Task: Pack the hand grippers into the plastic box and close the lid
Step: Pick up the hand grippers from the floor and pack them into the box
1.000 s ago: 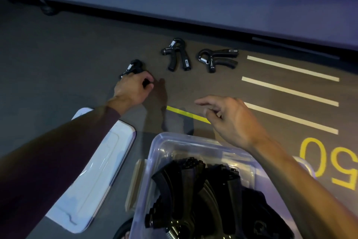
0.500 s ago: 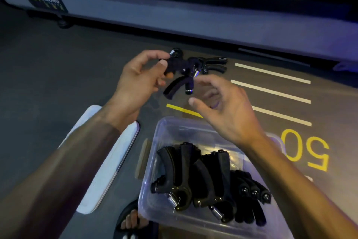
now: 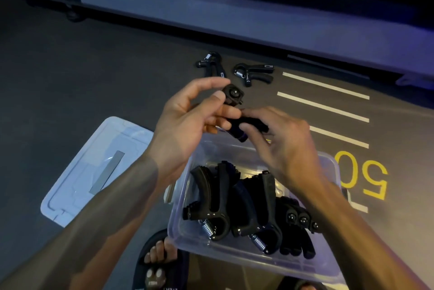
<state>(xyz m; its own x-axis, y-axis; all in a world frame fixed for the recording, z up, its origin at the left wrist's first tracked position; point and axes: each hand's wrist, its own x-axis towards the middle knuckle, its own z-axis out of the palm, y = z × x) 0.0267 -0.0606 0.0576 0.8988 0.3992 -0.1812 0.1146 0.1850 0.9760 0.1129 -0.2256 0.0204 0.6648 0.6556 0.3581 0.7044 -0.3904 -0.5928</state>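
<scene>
The hand gripper is now off the floor, both hands' fingers clamped on it above the plastic box, so it goes in next.

Box right side seemingly unfilled

Hand grippers: black, silver springs. Plastic box: clear. Lid: translucent white. Floor: dark grey, white stripes, yellow numerals.
</scene>
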